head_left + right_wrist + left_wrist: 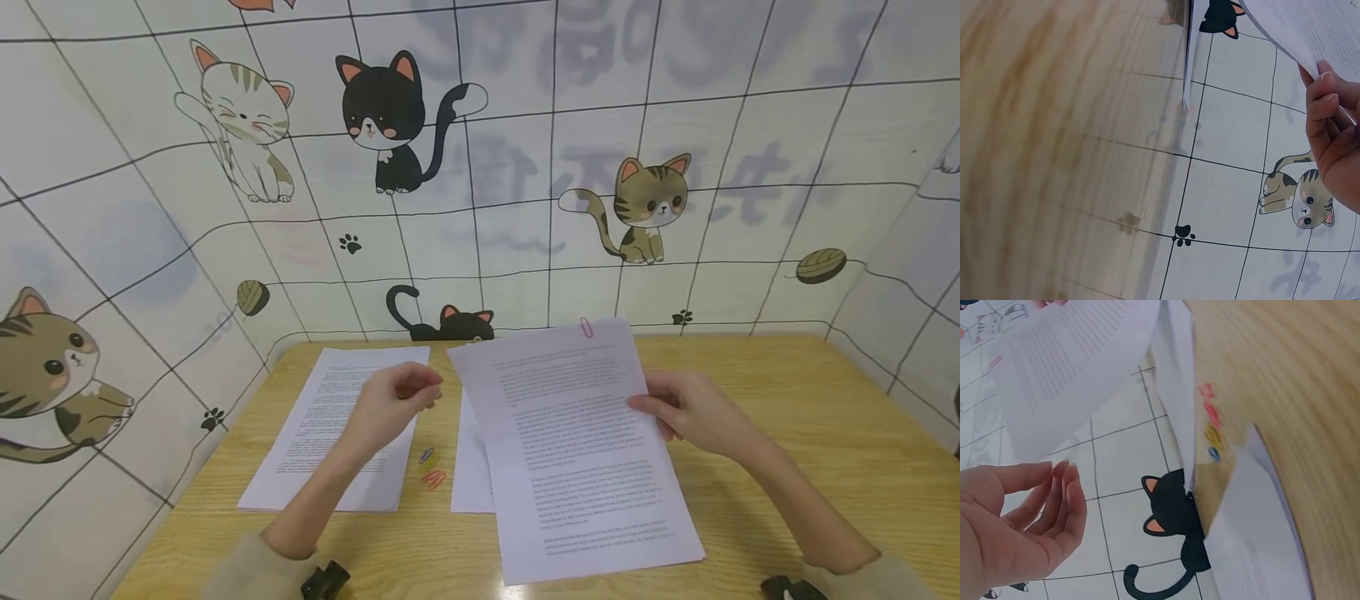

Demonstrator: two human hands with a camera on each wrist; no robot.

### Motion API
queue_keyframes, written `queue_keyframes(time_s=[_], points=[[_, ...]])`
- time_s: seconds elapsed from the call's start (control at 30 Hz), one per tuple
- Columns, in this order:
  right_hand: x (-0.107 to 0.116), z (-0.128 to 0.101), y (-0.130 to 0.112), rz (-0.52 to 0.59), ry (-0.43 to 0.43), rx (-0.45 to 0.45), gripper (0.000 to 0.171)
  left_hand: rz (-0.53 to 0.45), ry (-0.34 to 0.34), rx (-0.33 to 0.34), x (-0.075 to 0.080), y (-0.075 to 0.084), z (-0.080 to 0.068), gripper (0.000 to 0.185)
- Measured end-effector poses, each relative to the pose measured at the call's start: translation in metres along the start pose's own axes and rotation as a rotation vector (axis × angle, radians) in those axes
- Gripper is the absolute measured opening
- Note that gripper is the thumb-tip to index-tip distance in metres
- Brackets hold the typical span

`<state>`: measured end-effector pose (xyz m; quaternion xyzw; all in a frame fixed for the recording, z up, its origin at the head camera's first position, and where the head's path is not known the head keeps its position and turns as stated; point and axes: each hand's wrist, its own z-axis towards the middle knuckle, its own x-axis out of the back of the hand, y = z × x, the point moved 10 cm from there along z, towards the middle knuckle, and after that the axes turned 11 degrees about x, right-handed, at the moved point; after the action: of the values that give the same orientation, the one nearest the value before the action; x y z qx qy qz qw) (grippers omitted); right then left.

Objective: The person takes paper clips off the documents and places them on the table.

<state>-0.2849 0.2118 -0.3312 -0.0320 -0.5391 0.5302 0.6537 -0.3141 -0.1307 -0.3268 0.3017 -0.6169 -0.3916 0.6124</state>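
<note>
My right hand (693, 408) pinches the right edge of a printed paper sheet (577, 467) between thumb and fingers, holding it raised and tilted over the table. At that sheet's top edge sits a pink paper clip (587, 327). My left hand (393, 400) hovers just left of the sheet, above a stack of printed paper (322, 425). Its fingers (1072, 506) are loosely curled and the thumb comes near the fingertips, with nothing held between them. Partly hidden beneath the raised sheet lies more white paper (471, 467).
Between the stacks lie red-pink paper clips (433, 479) and a blue clip (427, 455) beside a yellow one. All rest on a wooden table (787, 442). A white wall covering (517, 242) with cartoon cats and grid lines rises behind and at both sides.
</note>
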Motion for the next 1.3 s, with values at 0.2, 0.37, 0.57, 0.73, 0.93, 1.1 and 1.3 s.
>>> queue_keyframes(time_s=[0.2,0.37,0.57,0.73,0.93,1.1,1.3], points=[[0.0,0.0,0.0,-0.011,0.0,0.002,0.014,-0.087,0.062,-0.059,0.002,0.023,-0.002,0.015],[0.0,0.0,0.0,-0.029,0.001,0.007,0.014,-0.175,0.073,-0.13,0.001,0.04,-0.004,0.015],[0.0,0.0,0.001,-0.02,0.002,-0.006,0.014,-0.229,0.069,-0.199,-0.005,0.061,-0.005,0.013],[0.0,0.0,0.001,-0.018,0.004,-0.002,0.013,-0.247,0.061,-0.273,-0.012,0.077,-0.005,0.014],[0.001,0.0,0.0,-0.026,-0.003,-0.012,0.014,-0.27,0.046,-0.371,-0.023,0.095,-0.006,0.014],[0.002,-0.001,0.001,-0.036,-0.006,-0.029,0.016,-0.303,0.05,-0.415,-0.03,0.106,-0.006,0.015],[0.002,0.001,-0.003,-0.056,0.003,0.004,0.012,-0.311,0.057,-0.47,-0.034,0.122,-0.01,0.016]])
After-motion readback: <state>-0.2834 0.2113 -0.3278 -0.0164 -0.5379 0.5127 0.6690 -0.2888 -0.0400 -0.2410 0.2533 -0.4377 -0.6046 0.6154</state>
